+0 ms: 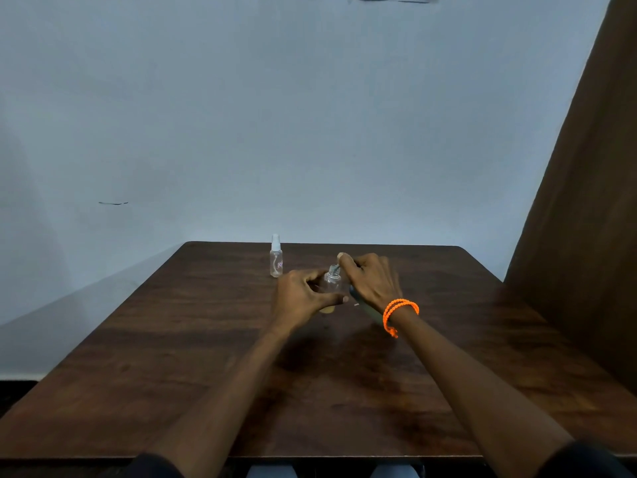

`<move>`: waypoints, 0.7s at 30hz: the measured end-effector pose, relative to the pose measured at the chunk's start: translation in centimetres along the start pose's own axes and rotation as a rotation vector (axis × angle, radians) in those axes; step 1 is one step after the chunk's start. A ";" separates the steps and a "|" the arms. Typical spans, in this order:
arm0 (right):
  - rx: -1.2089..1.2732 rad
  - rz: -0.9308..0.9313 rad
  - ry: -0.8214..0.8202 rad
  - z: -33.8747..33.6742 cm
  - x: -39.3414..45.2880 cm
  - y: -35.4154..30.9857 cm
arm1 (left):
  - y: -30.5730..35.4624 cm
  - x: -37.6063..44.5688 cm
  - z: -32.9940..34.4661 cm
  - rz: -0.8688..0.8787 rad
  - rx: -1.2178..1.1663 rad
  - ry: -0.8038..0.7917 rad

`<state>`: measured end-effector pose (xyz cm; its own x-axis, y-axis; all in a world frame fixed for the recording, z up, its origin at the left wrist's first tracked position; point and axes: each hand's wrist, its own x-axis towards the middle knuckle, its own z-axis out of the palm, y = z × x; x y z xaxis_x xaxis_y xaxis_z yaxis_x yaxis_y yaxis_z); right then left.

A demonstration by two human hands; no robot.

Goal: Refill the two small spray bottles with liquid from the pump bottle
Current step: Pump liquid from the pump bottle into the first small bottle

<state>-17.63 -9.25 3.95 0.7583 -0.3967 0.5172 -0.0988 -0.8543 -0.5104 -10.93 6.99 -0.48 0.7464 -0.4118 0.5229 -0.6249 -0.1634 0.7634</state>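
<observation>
My left hand grips a small clear spray bottle that stands on the table with its neck uncapped; a little yellowish liquid shows at its bottom. My right hand holds the pump bottle, a dark bottle tilted toward the small one and mostly hidden under my hand and wrist. Its thin nozzle meets the open neck. The second small spray bottle, clear with a white spray cap, stands upright to the back left, apart from both hands.
The dark wooden table runs up to a pale wall at the back. A brown curtain hangs at the right. An orange cord bracelet circles my right wrist.
</observation>
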 end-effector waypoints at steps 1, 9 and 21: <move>0.005 0.008 0.003 0.1 0.0 0.0 | 0.0 0.0 0.0 0.001 -0.002 -0.001; 0.022 0.037 0.023 0.5 0.3 0.4 | -0.2 0.4 0.6 -0.001 -0.025 0.002; 0.070 0.076 0.000 0.9 0.4 0.2 | -0.4 0.7 0.7 0.004 -0.023 0.010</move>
<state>-16.79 -9.31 3.47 0.7501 -0.4597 0.4754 -0.1107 -0.7960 -0.5951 -10.32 6.09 -0.70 0.7462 -0.4036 0.5294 -0.6225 -0.1413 0.7698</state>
